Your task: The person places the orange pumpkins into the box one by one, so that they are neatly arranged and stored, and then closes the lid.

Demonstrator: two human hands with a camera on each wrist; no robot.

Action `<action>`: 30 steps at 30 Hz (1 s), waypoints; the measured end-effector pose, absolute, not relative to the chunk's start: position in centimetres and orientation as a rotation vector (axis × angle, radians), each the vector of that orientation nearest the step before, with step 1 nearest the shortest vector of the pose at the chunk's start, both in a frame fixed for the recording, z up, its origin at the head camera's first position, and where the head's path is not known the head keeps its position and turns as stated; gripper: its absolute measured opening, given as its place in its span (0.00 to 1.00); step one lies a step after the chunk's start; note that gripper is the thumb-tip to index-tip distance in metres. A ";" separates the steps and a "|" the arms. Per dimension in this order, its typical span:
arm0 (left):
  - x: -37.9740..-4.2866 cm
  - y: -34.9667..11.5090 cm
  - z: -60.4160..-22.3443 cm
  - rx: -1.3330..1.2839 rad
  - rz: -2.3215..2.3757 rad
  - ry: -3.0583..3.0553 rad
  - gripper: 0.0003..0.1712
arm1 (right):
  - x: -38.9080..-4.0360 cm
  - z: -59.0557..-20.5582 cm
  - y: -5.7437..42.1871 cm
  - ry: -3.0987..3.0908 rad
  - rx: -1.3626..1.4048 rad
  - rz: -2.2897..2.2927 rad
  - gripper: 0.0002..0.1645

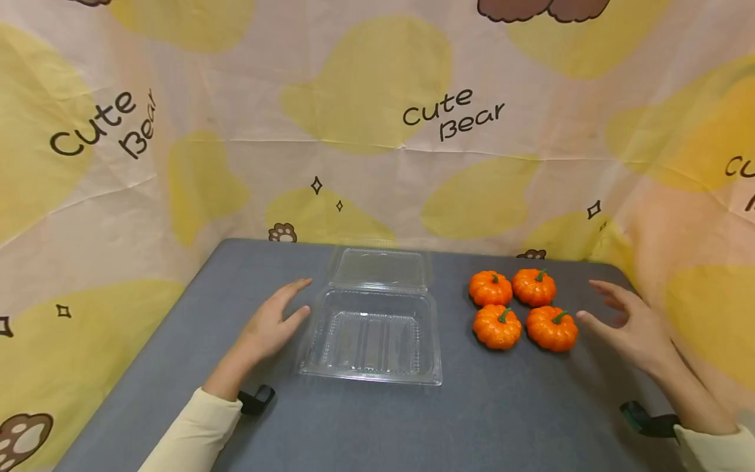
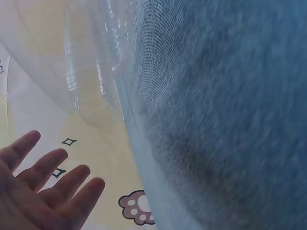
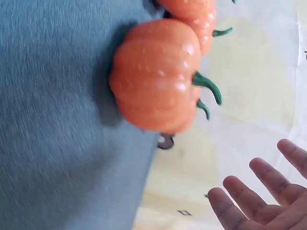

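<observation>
A clear plastic clamshell box (image 1: 371,377) lies on the table with its lid (image 1: 382,269) folded back toward the cloth. Just left of it, my left hand (image 1: 272,328) hovers with fingers spread and holds nothing. Several small orange pumpkins with green stems sit in a cluster right of the box; the front right pumpkin (image 1: 551,329) is closest to my right hand (image 1: 634,328). That hand is beside the cluster, thumb near the pumpkin, fingers apart and holding nothing. In the right wrist view the same pumpkin (image 3: 156,76) shows large, with the fingers (image 3: 259,172) away from it.
The grey table (image 1: 507,413) has a printed cloth (image 1: 366,85) standing behind it and along both sides. Behind the front pumpkins are a back left pumpkin (image 1: 490,288) and a back right pumpkin (image 1: 533,287). Dark straps with cameras (image 1: 257,400) are on both wrists.
</observation>
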State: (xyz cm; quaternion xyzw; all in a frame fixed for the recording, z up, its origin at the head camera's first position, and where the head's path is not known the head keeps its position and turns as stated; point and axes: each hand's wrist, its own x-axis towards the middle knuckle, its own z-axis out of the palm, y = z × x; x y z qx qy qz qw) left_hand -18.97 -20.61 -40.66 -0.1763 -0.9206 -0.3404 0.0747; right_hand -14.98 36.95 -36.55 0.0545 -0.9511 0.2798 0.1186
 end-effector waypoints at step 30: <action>-18.8 -19.2 -43.1 -0.413 -1.719 -2.676 0.28 | -16.3 -41.0 35.6 -2.965 0.099 0.996 0.41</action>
